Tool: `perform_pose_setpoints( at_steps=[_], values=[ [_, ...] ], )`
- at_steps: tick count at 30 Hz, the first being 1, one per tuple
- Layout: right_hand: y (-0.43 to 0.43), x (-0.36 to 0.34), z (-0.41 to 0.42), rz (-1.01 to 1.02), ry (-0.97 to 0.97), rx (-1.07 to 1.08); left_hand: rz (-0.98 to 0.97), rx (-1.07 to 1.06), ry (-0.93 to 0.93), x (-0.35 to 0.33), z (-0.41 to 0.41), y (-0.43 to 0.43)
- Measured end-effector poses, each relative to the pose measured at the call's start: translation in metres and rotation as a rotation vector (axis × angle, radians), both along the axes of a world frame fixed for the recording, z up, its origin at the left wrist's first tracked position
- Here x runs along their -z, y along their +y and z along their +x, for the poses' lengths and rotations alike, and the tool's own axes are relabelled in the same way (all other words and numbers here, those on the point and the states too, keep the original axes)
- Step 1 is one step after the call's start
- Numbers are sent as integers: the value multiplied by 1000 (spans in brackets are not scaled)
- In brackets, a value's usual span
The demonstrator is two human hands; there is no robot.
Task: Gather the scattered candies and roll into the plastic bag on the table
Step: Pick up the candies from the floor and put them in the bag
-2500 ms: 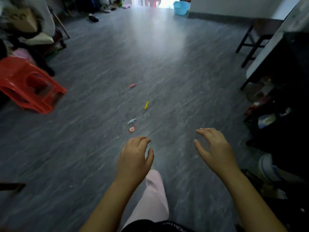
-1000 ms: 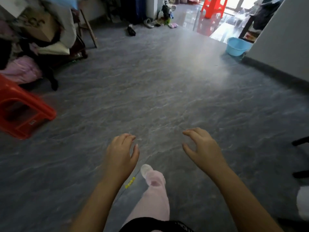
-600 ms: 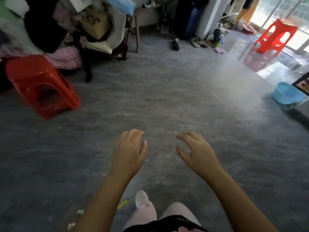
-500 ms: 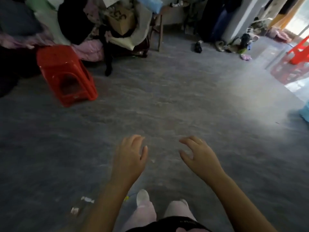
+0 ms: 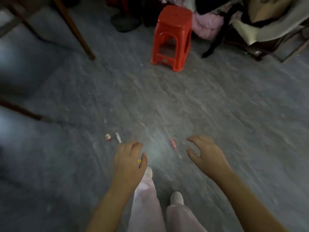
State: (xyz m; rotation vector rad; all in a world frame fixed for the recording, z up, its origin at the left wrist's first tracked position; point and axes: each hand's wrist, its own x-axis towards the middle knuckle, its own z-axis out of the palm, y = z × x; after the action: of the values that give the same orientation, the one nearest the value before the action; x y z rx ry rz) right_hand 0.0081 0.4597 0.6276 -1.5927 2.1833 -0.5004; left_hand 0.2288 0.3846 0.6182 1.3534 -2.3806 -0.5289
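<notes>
Wrapped candies lie scattered on the grey floor in front of my feet. A red-and-white square candy [image 5: 108,136] and a white twisted candy [image 5: 118,137] sit just left of and beyond my left hand [image 5: 130,158]. Between my hands lies a pink-red candy [image 5: 173,144]. A sliver of a yellow candy [image 5: 139,161] peeks out past my left hand's thumb; most of it is hidden. My right hand [image 5: 204,152] hovers to the right. Both hands hang above the floor, fingers apart and curled, holding nothing. No plastic bag or table top is in view.
A red plastic stool [image 5: 172,37] stands ahead on the floor. Brown wooden legs [image 5: 75,30] of furniture reach in from the upper left. A pile of clothes, a pink bundle [image 5: 207,25] and a chair fill the upper right. My feet in pale socks [image 5: 176,198] stand below.
The view has swung round and tipped down toward the floor. The candies now lie just ahead of my hands, and the red stool has shifted from the left to the top centre.
</notes>
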Motion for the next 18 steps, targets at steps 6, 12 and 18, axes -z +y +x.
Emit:
perform_pose_setpoints(
  at_steps=[6, 12, 18],
  values=[
    [-13, 75, -18, 48, -70, -29, 6, -75, 5, 52, -12, 3],
    [-40, 210, -34, 136, -123, -20, 44, -60, -5, 168, -33, -31],
    [-65, 389, -54, 215, -129, 33, 16, -1, -52, 323, -48, -85]
  ],
)
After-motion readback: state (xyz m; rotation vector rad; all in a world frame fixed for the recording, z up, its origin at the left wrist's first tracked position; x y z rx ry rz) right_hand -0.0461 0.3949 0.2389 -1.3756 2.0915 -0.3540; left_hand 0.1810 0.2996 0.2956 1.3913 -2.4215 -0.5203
